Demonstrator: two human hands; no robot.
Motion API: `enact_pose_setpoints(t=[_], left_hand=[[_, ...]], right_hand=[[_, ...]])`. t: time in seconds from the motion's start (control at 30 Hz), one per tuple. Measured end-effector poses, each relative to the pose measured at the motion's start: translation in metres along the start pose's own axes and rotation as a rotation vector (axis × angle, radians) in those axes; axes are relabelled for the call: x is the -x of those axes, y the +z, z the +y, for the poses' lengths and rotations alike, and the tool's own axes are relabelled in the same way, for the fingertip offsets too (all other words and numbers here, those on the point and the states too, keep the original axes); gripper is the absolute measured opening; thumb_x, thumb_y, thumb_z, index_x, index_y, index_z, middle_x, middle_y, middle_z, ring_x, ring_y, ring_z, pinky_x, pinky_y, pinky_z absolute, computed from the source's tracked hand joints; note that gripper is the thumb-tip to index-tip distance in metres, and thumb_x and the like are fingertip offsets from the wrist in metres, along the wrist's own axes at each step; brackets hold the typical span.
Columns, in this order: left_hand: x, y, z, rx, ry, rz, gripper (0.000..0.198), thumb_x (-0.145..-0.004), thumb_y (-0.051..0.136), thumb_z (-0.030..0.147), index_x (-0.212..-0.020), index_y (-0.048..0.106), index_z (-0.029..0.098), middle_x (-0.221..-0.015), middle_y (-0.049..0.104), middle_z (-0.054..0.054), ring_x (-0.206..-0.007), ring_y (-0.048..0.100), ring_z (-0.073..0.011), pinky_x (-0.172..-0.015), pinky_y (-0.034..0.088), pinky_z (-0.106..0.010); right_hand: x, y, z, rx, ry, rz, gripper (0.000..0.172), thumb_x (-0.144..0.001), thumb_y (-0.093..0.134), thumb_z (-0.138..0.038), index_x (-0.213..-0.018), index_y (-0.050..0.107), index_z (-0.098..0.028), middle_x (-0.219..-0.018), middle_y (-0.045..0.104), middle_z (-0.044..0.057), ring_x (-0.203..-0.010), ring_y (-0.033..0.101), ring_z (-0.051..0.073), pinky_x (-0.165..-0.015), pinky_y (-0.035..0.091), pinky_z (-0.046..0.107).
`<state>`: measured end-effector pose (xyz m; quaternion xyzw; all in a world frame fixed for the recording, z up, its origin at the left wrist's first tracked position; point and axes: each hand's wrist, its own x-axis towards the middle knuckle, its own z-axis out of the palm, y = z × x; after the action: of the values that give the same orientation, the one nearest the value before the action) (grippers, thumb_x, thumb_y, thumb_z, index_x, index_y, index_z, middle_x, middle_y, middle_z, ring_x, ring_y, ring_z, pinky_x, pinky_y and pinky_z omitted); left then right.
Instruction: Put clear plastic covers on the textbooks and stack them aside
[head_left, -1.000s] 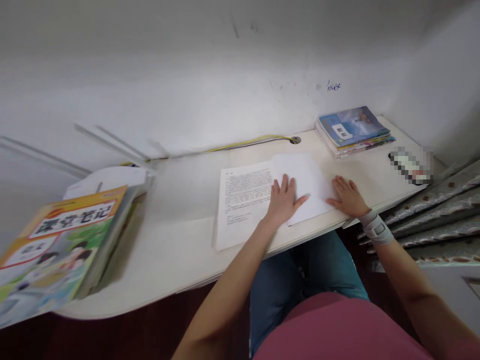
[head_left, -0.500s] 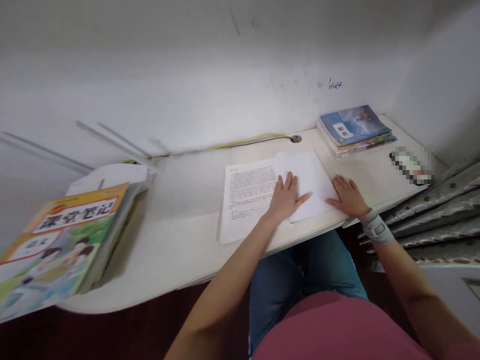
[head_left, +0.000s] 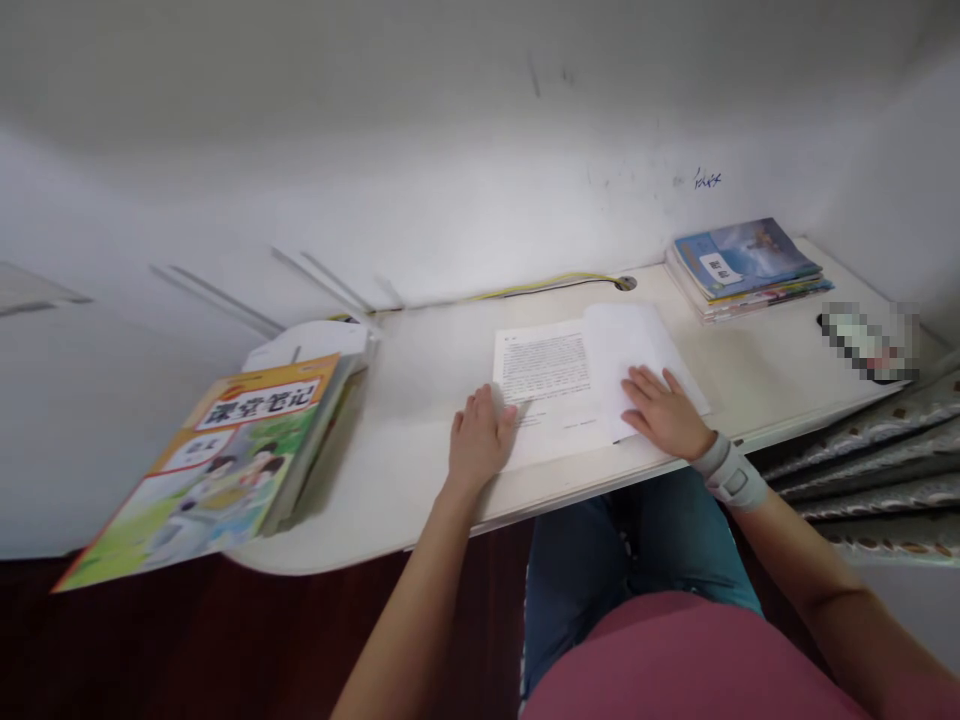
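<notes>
An open book or booklet lies on the white desk in front of me, its printed left page (head_left: 551, 390) showing lines of dark text. The blank white right page (head_left: 630, 340) rises slightly along the middle fold. At the left edge of the printed page rests my left hand (head_left: 480, 435), its thumb apart from the fingers and on the paper. My right hand (head_left: 664, 410) lies flat on the lower part of the blank page, fingers spread. A grey band (head_left: 731, 475) circles my right wrist. Neither hand grasps anything.
A stack of books topped by a colourful workbook (head_left: 232, 455) stands on the desk's left end. At the back right lies another pile of books (head_left: 750, 260), with a blurred-out phone-like object (head_left: 866, 345) nearer. A yellow cable (head_left: 547, 283) runs along the wall into a hole.
My left hand has moved left from the middle of the book to its left edge. My right hand has shifted from the right edge onto the blank page. The view has turned left.
</notes>
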<state>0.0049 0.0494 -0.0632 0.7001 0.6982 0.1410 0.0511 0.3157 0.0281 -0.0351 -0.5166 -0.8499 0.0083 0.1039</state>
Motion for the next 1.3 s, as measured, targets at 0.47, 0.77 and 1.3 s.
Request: enact_pose_setpoints(t=[0.47, 0.77, 1.3], left_hand=[[0.006, -0.009, 0.006, -0.022, -0.038, -0.033, 0.067, -0.093, 0.017, 0.046, -0.138, 0.04, 0.003, -0.146, 0.038, -0.022, -0.138, 0.029, -0.0344, -0.109, 0.025, -0.057], [0.006, -0.009, 0.007, -0.034, -0.061, -0.054, 0.068, -0.092, 0.015, 0.044, -0.138, 0.04, 0.001, -0.147, 0.036, -0.021, -0.14, 0.026, -0.0334, -0.111, 0.023, -0.055], [0.006, -0.008, 0.007, -0.044, -0.051, -0.059, 0.064, -0.093, 0.018, 0.041, -0.137, 0.043, 0.001, -0.147, 0.036, -0.021, -0.139, 0.027, -0.0338, -0.11, 0.023, -0.055]], right_hand=[[-0.014, 0.023, -0.023, 0.077, 0.161, -0.013, 0.073, -0.09, 0.033, -0.062, -0.143, 0.037, -0.013, -0.147, 0.033, 0.023, -0.138, 0.029, 0.035, -0.108, 0.025, 0.053], [-0.016, 0.019, -0.014, 0.074, 0.178, -0.052, 0.075, -0.09, 0.031, -0.062, -0.144, 0.035, -0.01, -0.149, 0.03, 0.024, -0.139, 0.027, 0.035, -0.11, 0.023, 0.052], [-0.012, 0.018, -0.008, 0.086, 0.196, -0.016, 0.074, -0.091, 0.033, -0.06, -0.141, 0.039, -0.007, -0.147, 0.034, 0.025, -0.137, 0.03, 0.035, -0.109, 0.025, 0.051]])
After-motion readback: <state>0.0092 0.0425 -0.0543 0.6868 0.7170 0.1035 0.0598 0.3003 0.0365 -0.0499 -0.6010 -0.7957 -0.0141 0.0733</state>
